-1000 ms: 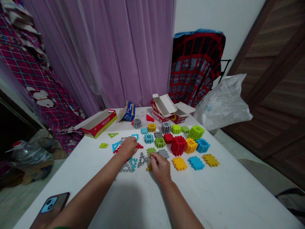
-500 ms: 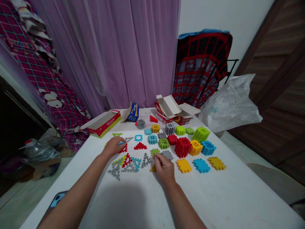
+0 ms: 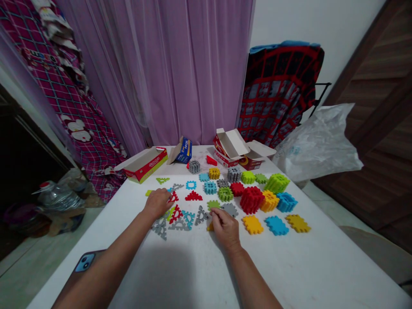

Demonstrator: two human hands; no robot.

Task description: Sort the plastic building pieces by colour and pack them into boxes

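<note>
My left hand (image 3: 157, 203) is over the left group of toothed plastic building pieces, its fingers bent around the near side of a red triangular piece (image 3: 174, 196). A bit of blue shows just beyond those fingers. Below it lie grey triangular pieces (image 3: 180, 224), another red triangle (image 3: 176, 214) and a blue triangle (image 3: 188, 218). My right hand (image 3: 227, 226) rests closed on the table, thumb and fingers pressed together; whatever they hold is hidden. Beside its fingertips are a green square piece (image 3: 213, 204) and a partly covered yellow piece (image 3: 210, 227).
Stacks of square pieces, including a red stack (image 3: 251, 200), stand right of centre. Flat yellow (image 3: 252, 224) and blue squares (image 3: 277, 225) lie in front. Opened boxes (image 3: 146, 165) line the back. A phone (image 3: 85, 262) lies under my left forearm; a plastic bag (image 3: 317, 143) hangs at right.
My left hand has drawn slightly toward me, showing more of the yellow-green piece behind it. My right hand stays closed in place. The whole view has shifted a little.
</note>
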